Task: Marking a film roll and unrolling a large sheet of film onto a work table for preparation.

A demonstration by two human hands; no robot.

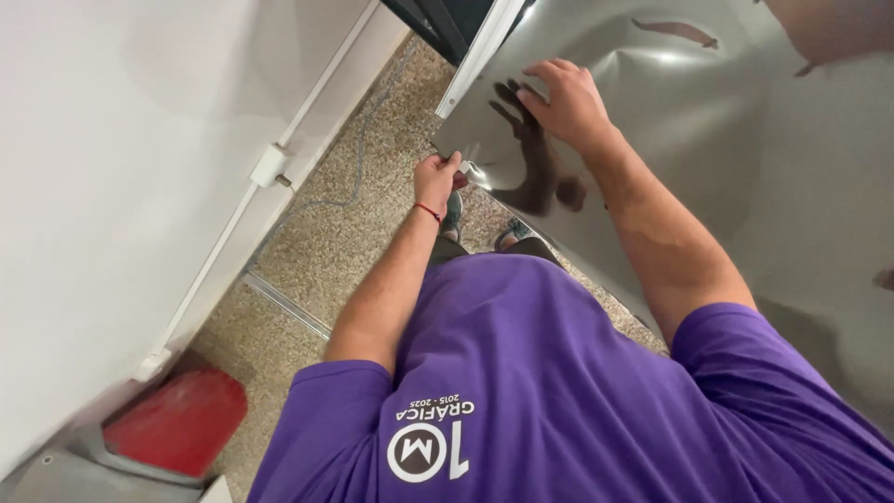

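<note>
A large glossy silver sheet (pixel 708 121) fills the upper right and mirrors my hand as a dark shape. My left hand (pixel 436 182), with a red string on its wrist, pinches the sheet's lower left corner. My right hand (pixel 563 101) lies on the sheet's face near its left edge, fingers spread and pressing on it, gripping nothing. My purple shirt (pixel 559 391) with a white print fills the bottom of the view.
A speckled stone floor (pixel 345 233) runs below, with my shoes (pixel 453 212) just under the sheet's corner. On the left stands a white wall (pixel 112 158) with a thin conduit and a small junction box (pixel 269 165). A red object (pixel 177 419) sits at the lower left.
</note>
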